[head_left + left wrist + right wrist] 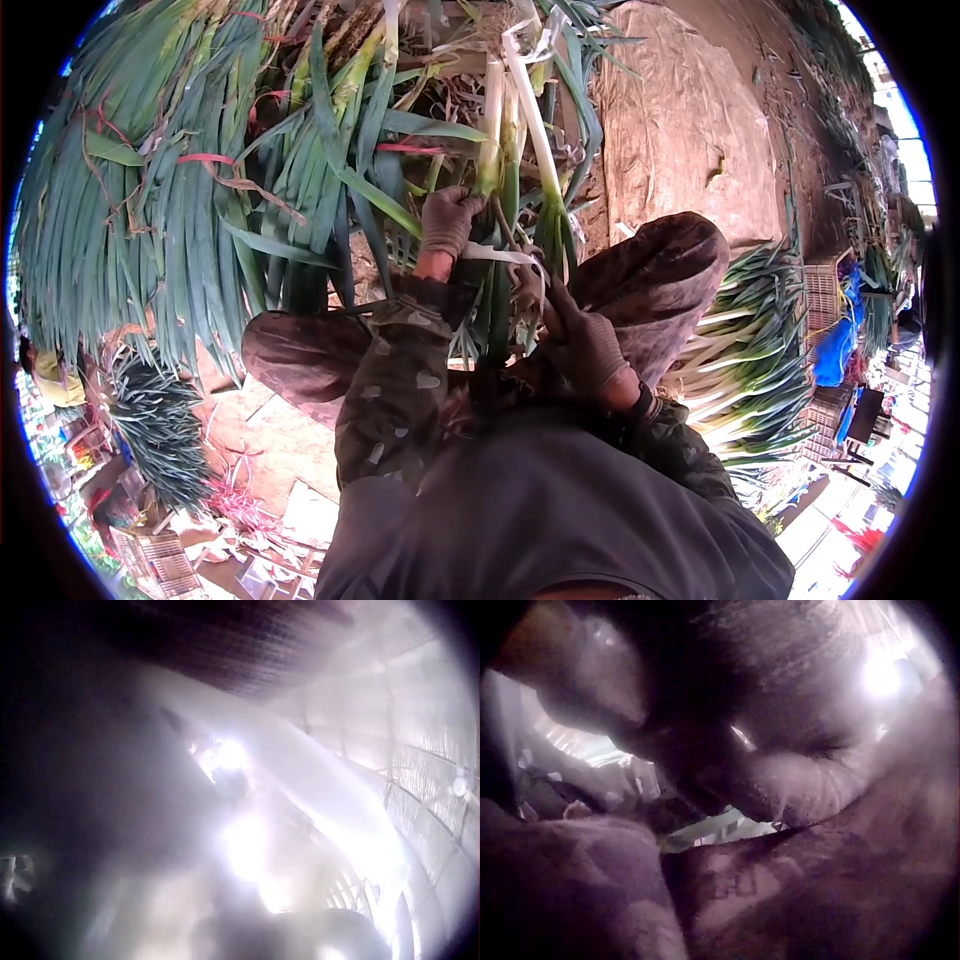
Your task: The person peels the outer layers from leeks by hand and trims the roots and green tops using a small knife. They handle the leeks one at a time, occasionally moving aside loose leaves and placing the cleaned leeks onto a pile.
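Observation:
In the head view my gloved left hand (pixel 447 220) grips a large green onion (pixel 491 130) where its pale shank turns green. Beside it another green onion (pixel 536 135) slants with its white shank and roots toward the top. My gloved right hand (pixel 590 345) is lower, between the knees, its fingers curled at a pale leaf strip (pixel 500 255) that hangs across the green leaves. In the right wrist view the curled fingers (pixel 802 784) lie close over the trouser cloth. The left wrist view is blurred, with ribbed glove cloth (pixel 247 645) along the top.
Tied bundles of green onions (pixel 170 200) are heaped at the left. A brown sheet (pixel 690 120) covers ground at upper right. Trimmed green onions (pixel 750 360) lie in a row right of the knee (pixel 670 290). Crates (pixel 825 290) and a blue bag (pixel 838 340) stand farther right.

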The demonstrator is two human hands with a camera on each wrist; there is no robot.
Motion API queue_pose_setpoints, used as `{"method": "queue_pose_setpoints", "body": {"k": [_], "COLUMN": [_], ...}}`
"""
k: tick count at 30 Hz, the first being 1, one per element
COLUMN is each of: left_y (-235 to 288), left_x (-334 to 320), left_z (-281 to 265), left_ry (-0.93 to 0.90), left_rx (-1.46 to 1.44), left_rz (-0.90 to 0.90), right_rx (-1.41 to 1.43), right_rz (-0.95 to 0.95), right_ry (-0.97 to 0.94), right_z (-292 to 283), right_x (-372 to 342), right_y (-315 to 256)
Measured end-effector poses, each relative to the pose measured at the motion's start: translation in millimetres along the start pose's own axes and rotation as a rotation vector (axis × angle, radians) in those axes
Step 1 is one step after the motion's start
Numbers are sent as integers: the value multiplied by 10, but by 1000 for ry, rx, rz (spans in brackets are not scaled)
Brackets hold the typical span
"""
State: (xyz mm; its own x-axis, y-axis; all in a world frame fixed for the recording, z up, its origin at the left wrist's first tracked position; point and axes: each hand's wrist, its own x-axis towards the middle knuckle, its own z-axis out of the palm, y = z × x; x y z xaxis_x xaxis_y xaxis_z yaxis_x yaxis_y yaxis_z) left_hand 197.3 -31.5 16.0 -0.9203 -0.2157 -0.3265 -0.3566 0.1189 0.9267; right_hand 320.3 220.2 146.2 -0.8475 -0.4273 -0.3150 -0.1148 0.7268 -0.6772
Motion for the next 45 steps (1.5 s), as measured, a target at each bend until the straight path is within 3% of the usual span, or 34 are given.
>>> {"method": "queue_pose_setpoints", "body": {"k": [5,10,19,25,28,34,36,38,40,42,44,45], "left_y": [69,-11,72,60,-9,-54,-96,-55,88,-179,-272,-42], "left_x": [-60,36,-103,-155,-113,-118,-111,-136,-162,-2,68,-23], "left_z": [-64,-54,15,-8,-20,-9,-2,-19,-31,23,53,45], "left_ry": [17,10,98,74,69,19,28,26,8,-16,5,26], "left_rx": [-9,-3,-32,-159,-89,-343,-185,-155,-258,50,-138,-40], "left_rz": [66,17,45,-10,-21,-83,55,53,-88,24,-101,-41], "right_rx": [158,66,3,-53,-71,-129,-160,-136,-61,-38,21,34], "right_rz": [-134,-1,-40,-30,-78,-77,-25,-12,-39,-37,39,33], "right_ry": [16,32,220,230,226,228,191,170,180,251,234,259], "right_z": [18,-105,-16,-18,-11,-38,-132,-194,-222,-307,-427,-437], "right_x": [-24,2,348,611,784,1188,1338,1501,1656,1611,1510,1474], "right_y": [185,-56,7,82,208,342,297,284,309,235,169,205]}}
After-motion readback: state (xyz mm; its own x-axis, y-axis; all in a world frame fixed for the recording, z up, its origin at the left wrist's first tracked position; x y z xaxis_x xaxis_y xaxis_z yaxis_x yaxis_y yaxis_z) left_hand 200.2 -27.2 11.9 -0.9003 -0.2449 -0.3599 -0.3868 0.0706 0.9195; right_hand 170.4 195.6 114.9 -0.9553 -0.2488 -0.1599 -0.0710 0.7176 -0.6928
